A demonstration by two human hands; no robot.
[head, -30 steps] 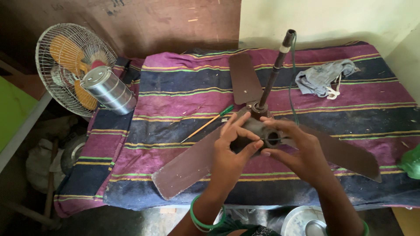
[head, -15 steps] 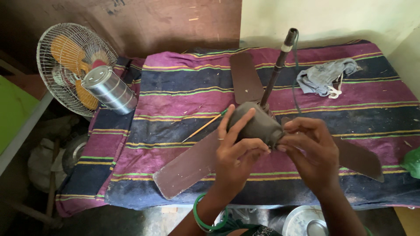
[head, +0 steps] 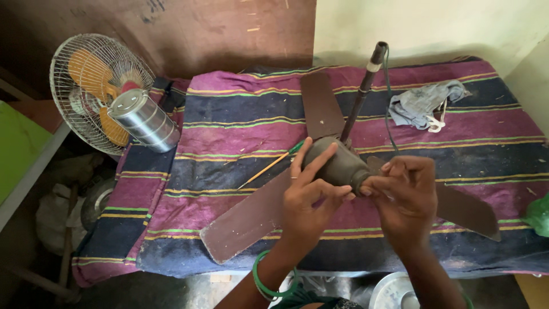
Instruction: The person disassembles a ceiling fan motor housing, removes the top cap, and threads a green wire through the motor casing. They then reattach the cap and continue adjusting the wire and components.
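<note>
left hand [head: 306, 197] cups the fan motor [head: 334, 163] to steady it on the striped bed [head: 240, 123]; right hand [head: 406, 194], fingers closed, pinches its end cap; blades [head: 251, 220] lie flat.

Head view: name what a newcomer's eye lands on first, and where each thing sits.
A brown ceiling fan lies mid-frame on a striped purple cloth. The left hand wraps its dark motor cup while the right hand pinches that cup's near end. At far left a caged table fan stands behind a shiny steel canister; a grey rag lies upper right.
</note>
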